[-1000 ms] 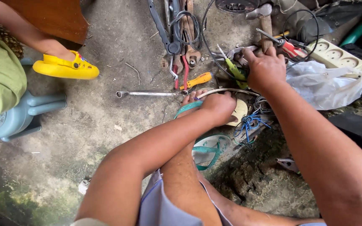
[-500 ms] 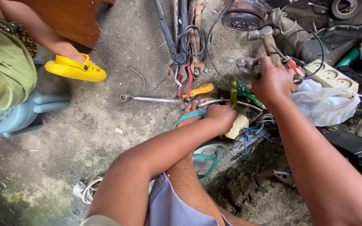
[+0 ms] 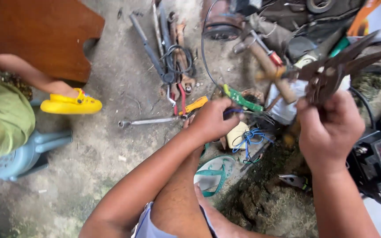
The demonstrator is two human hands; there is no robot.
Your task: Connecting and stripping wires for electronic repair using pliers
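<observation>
My right hand (image 3: pixel 330 130) is raised close to the camera and grips a rusty brown pair of pliers (image 3: pixel 338 68), whose jaws point up and to the right. My left hand (image 3: pixel 212 121) reaches down to the floor and closes on a thin blue wire (image 3: pixel 248 140) beside a green-handled tool (image 3: pixel 242 99). A cream plastic piece (image 3: pixel 236 133) lies just right of that hand. My knee and a teal flip-flop (image 3: pixel 214 172) are below it.
Tools lie on the concrete: a long spanner (image 3: pixel 148 120), an orange-handled tool (image 3: pixel 194 105), long-handled cutters (image 3: pixel 153 48), a wooden-handled hammer (image 3: pixel 270 68). Another person on a blue stool (image 3: pixel 20 154) wears a yellow sandal (image 3: pixel 70 104) at left. A brown board (image 3: pixel 36 35) stands behind.
My right hand has lifted from the pile of tools toward the camera with the pliers in it. My left hand stays at the wires. The view has moved closer.
</observation>
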